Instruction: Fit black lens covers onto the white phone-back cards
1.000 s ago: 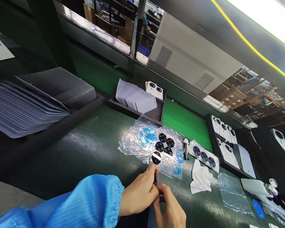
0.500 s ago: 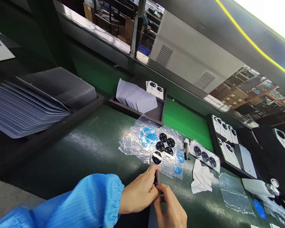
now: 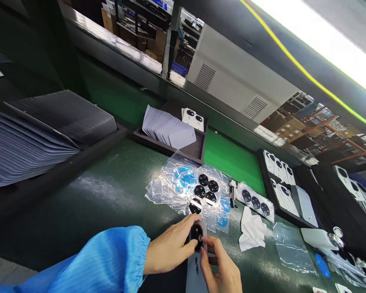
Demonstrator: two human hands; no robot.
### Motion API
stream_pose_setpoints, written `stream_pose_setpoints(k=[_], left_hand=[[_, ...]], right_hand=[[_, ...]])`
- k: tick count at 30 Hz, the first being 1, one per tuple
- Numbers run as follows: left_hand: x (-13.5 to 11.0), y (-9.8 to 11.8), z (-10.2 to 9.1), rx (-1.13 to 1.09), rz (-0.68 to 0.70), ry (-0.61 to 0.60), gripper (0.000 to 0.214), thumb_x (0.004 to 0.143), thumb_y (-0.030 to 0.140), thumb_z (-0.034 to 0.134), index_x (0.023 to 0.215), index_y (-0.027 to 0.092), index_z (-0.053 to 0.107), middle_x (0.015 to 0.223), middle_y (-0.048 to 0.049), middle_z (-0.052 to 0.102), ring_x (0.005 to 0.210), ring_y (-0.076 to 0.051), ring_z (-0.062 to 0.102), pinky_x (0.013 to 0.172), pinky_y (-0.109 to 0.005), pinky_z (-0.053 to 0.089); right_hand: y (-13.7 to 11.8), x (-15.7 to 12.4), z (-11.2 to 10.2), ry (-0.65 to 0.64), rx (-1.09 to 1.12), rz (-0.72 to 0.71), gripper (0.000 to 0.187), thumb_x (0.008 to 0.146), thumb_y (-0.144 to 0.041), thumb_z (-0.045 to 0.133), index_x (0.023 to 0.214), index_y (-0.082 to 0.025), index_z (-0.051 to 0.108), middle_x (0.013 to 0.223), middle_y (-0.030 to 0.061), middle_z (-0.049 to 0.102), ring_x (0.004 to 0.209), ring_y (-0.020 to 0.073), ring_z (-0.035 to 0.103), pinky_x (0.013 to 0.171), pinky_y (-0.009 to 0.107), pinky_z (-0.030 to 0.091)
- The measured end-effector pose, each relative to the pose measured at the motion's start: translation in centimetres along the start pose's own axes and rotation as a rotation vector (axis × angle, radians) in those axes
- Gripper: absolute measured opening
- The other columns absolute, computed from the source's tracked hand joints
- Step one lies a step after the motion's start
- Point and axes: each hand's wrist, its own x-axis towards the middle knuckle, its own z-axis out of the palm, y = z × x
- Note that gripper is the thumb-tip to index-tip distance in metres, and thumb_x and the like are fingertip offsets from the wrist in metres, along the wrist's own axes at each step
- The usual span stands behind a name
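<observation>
Between left hand (image 3: 171, 249) and right hand (image 3: 222, 270), pinched by both: pale grey plastic back cover (image 3: 196, 266); open dark-green surface (image 3: 110, 195) leftward.

The right hand (image 3: 221, 268) and the pale back cover (image 3: 197, 272) it holds run off the bottom edge.

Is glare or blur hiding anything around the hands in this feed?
Head view: the white light strip at top right is blown out; strong glare on the crinkled clear plastic sheets and a sheen on the dark green table; the frame is tilted and bowed at the edges; the left hand, right hand and the pale grey phone back cover they hold are sharp.
</observation>
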Motion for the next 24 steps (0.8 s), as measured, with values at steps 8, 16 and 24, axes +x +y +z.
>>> stream_pose_setpoints(k=[8,16,24], left_hand=[[0.9,-0.7,-0.2,-0.147,-0.056,0.259,0.049,0.085,0.033,0.043,0.132,0.019,0.044,0.143,-0.0105,0.046,0.124,-0.026,0.049,0.109,-0.043,0.033],[0.4,-0.4,-0.5,-0.704,-0.037,-0.007,0.048,0.077,0.048,0.063,0.110,0.013,0.055,0.106,-0.0121,0.070,0.095,-0.026,0.066,0.085,-0.037,0.049],[0.1,-0.3,-0.8,-0.718,-0.071,0.022,0.057,0.074,0.056,0.066,0.110,0.013,0.057,0.088,-0.0080,0.073,0.080,-0.025,0.068,0.076,-0.036,0.049]], right_hand=[[1.9,0.8,-0.1,0.063,0.564,0.447,0.039,0.070,-0.056,0.072,0.081,-0.020,0.064,0.075,0.0043,0.071,0.073,0.0195,0.069,0.065,0.025,0.055],[1.2,1.4,1.3,0.077,0.906,0.599,0.040,0.059,-0.049,0.082,0.078,-0.021,0.063,0.071,0.0015,0.069,0.072,0.0203,0.067,0.069,0.030,0.052],[0.5,2.0,0.7,0.040,0.670,0.368,0.041,0.071,-0.046,0.075,0.104,-0.024,0.065,0.094,0.0049,0.070,0.081,0.0180,0.066,0.066,0.024,0.053]])
